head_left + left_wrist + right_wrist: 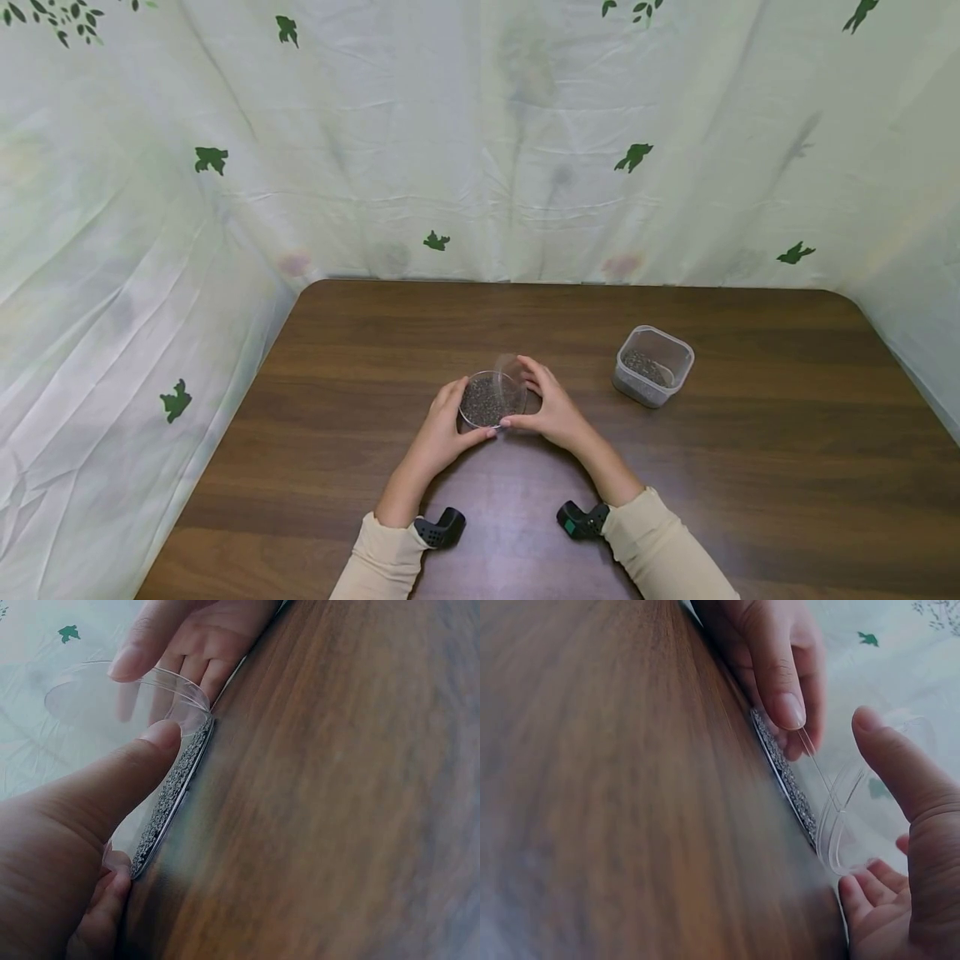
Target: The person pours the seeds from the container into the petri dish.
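A shallow clear petri dish (480, 406) lies on the table, filled with dark grey grains. My left hand (441, 427) grips its left side, with the thumb at the near rim and the fingers round the far edge. A clear round lid (507, 372) stands tilted over the dish's right side. My right hand (557, 410) holds this lid between thumb and fingers. In the left wrist view the lid (75, 694) slants up from the dish rim, above the layer of grains (174, 784). The right wrist view shows its lower edge (832, 851) close to the dish's right end.
A clear square plastic tub (632, 388) with more dark grains and a pale object inside stands to the right on the brown wooden table (360, 333). Whitish curtains (465, 150) with green bird shapes hang behind and beside the table. Black devices (442, 528) sit on both wrists.
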The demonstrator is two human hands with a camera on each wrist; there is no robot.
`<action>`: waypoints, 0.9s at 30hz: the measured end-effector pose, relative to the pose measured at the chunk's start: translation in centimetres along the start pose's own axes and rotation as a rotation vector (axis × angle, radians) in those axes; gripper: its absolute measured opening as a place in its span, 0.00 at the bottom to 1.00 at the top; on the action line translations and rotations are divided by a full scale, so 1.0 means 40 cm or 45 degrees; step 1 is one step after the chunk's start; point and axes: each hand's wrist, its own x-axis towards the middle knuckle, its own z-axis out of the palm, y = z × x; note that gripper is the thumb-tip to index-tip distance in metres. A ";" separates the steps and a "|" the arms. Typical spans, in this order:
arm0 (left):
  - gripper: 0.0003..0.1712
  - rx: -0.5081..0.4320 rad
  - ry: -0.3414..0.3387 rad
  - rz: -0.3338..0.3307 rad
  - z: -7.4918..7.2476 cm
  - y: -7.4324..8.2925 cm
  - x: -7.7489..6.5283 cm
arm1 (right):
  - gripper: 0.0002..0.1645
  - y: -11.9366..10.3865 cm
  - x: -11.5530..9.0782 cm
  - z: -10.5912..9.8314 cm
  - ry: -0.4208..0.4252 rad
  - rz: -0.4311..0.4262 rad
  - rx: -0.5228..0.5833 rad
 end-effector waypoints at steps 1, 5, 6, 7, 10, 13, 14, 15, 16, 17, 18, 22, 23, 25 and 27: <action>0.52 0.000 0.001 0.003 0.000 0.000 0.000 | 0.57 0.003 0.001 0.001 -0.003 0.000 -0.005; 0.52 -0.001 0.006 0.014 0.001 0.000 0.001 | 0.55 0.009 0.002 0.004 -0.006 -0.037 -0.039; 0.52 -0.001 0.006 0.015 0.001 0.000 0.001 | 0.54 0.010 0.003 0.004 -0.008 -0.053 -0.054; 0.52 -0.001 0.006 0.015 0.000 0.000 0.001 | 0.54 0.010 0.003 0.004 -0.011 -0.063 -0.069; 0.52 -0.003 0.001 0.009 -0.001 0.000 0.000 | 0.53 0.008 0.003 0.004 -0.015 -0.076 -0.122; 0.52 -0.004 -0.005 0.004 -0.002 0.001 0.000 | 0.52 0.008 0.003 0.002 -0.023 -0.089 -0.158; 0.52 -0.005 -0.007 0.003 -0.002 0.001 0.000 | 0.52 0.008 0.004 0.002 -0.027 -0.095 -0.166; 0.51 -0.006 -0.007 0.004 -0.002 0.001 0.000 | 0.52 0.009 0.004 0.002 -0.030 -0.099 -0.174; 0.51 -0.004 -0.007 0.005 -0.002 0.001 0.000 | 0.52 0.010 0.004 0.002 -0.036 -0.104 -0.174; 0.51 -0.003 -0.007 0.006 -0.002 0.001 0.001 | 0.52 0.011 0.005 0.002 -0.039 -0.108 -0.181; 0.51 -0.002 -0.006 0.006 -0.001 0.001 0.001 | 0.52 0.011 0.005 0.002 -0.040 -0.111 -0.191; 0.52 0.004 -0.005 0.004 -0.001 0.001 0.002 | 0.51 0.011 0.005 0.002 -0.038 -0.106 -0.233; 0.52 0.004 -0.005 0.004 0.000 0.000 0.002 | 0.51 0.011 0.005 0.002 -0.038 -0.102 -0.243; 0.52 -0.001 -0.001 0.009 0.000 -0.001 0.002 | 0.51 0.009 0.005 0.002 -0.039 -0.100 -0.252; 0.52 -0.006 0.005 0.014 0.000 -0.001 0.002 | 0.50 0.009 0.005 0.002 -0.043 -0.108 -0.250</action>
